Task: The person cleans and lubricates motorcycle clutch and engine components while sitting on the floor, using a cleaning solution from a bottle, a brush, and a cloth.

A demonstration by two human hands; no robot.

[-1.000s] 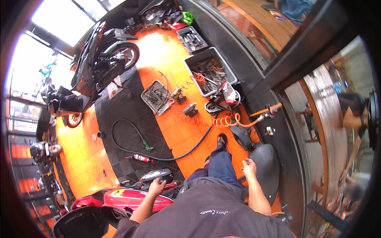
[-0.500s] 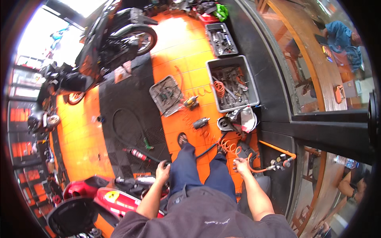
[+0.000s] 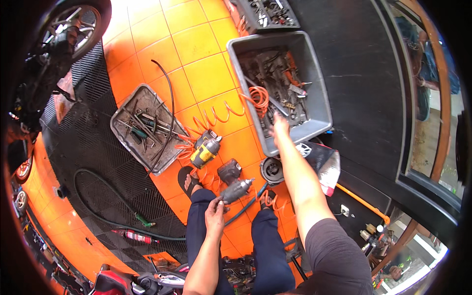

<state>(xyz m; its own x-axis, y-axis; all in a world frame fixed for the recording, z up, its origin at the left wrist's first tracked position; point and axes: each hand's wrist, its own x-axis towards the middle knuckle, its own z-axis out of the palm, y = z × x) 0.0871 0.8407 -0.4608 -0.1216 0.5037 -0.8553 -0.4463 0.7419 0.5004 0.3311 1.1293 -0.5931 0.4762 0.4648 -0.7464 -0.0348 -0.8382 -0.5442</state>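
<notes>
My right hand (image 3: 279, 129) reaches over the near edge of the grey plastic bin (image 3: 318, 78), fingers apart near a long metal bar (image 3: 281, 109) and an orange coiled hose (image 3: 258, 101). My left hand (image 3: 215, 212) is low, its fingers curled; what they hold is unclear. Just beyond it in the picture is a dark grey impact tool (image 3: 238, 189). A yellow-black power tool (image 3: 205, 152) lies beside a tray (image 3: 120, 120) of screwdrivers and long tools.
A motorcycle (image 3: 49, 59) stands upper left, above a black mat (image 3: 73, 147) with a hose. A socket case (image 3: 270, 12) is behind the bin. A round black part (image 3: 270, 171) and a bag (image 3: 324, 167) lie at right. Glass panels (image 3: 432, 137) line the right wall; motorcycle parts (image 3: 162, 280) are below.
The view has moved closer to the tools and bin. My right hand has gone forward from beside my leg into the bin; my left hand stays low in front of my legs.
</notes>
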